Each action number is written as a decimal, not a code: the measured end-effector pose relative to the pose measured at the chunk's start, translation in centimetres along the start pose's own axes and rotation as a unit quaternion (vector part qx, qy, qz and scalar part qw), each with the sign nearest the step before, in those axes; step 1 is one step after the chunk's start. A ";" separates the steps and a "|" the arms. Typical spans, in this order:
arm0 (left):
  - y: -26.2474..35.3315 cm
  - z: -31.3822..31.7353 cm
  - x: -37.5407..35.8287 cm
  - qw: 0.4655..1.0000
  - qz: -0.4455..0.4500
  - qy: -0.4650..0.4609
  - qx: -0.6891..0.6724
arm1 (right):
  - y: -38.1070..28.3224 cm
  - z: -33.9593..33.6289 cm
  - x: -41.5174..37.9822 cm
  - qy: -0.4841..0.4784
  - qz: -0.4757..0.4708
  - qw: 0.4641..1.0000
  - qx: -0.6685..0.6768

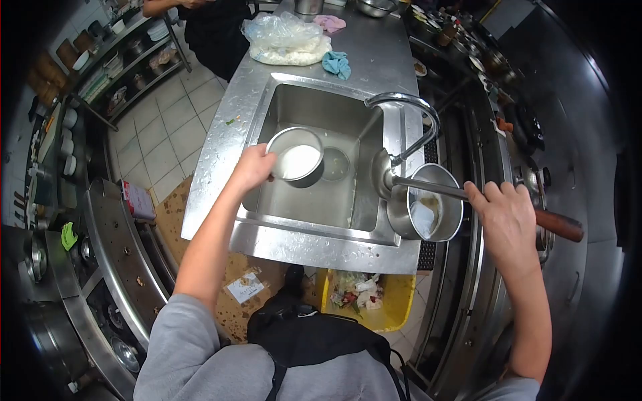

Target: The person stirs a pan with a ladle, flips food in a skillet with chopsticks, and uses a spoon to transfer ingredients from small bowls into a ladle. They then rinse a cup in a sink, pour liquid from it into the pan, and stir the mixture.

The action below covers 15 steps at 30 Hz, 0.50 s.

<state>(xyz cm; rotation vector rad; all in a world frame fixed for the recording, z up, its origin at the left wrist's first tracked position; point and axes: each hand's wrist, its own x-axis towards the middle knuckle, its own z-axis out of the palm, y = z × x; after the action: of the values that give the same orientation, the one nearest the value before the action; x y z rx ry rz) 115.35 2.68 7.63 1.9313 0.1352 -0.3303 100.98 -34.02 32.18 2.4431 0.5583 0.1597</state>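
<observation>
My left hand [255, 166] grips the rim of a round steel bowl [295, 175] with something white in it, held over the steel sink [281, 207]. My right hand [505, 224] is wrapped round the shaft of a long ladle [428, 186] with a wooden handle end. The ladle's scoop is at the sink's right edge, under the faucet [428, 110]. Below the ladle shaft stands a steel pot [400, 214], with a whitish piece and some cloudy liquid inside.
A yellow bin [394, 314] of scraps stands below the counter's front edge. On the counter's far part lie a clear plastic bag [287, 43] of pale food, a blue cloth [337, 65] and a pink cloth [330, 24]. A person in dark clothes [212, 33] stands at the far left.
</observation>
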 end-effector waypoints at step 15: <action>7.4 4.2 8.3 0.983 0.078 -0.031 0.165 | 0.9 -1.6 0.3 0.000 0.005 1.000 0.021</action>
<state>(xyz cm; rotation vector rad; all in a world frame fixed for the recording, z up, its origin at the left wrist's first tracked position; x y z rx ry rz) 124.46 -4.45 10.34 2.2416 -0.1194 -0.3225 101.16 -33.66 33.94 2.4868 0.5548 0.1526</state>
